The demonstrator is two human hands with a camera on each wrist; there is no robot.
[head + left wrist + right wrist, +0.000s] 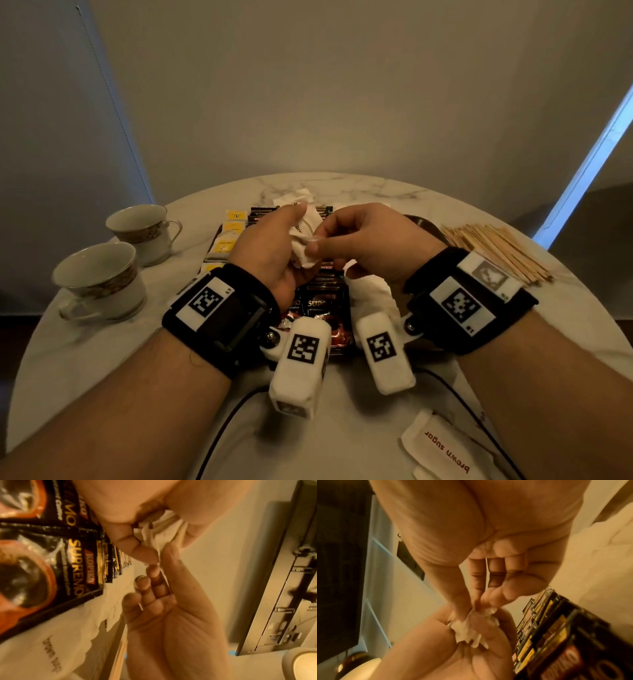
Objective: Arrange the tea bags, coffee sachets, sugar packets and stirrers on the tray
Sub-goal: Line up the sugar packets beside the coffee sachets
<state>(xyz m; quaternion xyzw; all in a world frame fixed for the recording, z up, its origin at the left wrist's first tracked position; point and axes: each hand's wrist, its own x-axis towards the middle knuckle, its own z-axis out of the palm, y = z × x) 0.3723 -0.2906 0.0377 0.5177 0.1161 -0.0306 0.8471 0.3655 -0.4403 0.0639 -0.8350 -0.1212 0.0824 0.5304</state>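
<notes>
At 5 o'clock, nearest, brown sugar packets (445,448) lie on the marble table (342,428). At centre, above the tray (423,222), the left hand (270,246) grips a bunch of white sugar packets (303,236), long axis running 6 to 12 o'clock; the right hand (363,240) pinches their lower end. Under the hands, Kopiko coffee sachets (323,298) run in a row toward 12. Yellow tea bags (229,236) sit at 10 o'clock, wooden stirrers (496,250) at 2, two teacups (102,277) at 9.

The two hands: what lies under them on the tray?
Under the left hand and right hand, which hold white sugar packets, lies a row of black coffee sachets. The hands hide the row's middle.
</notes>
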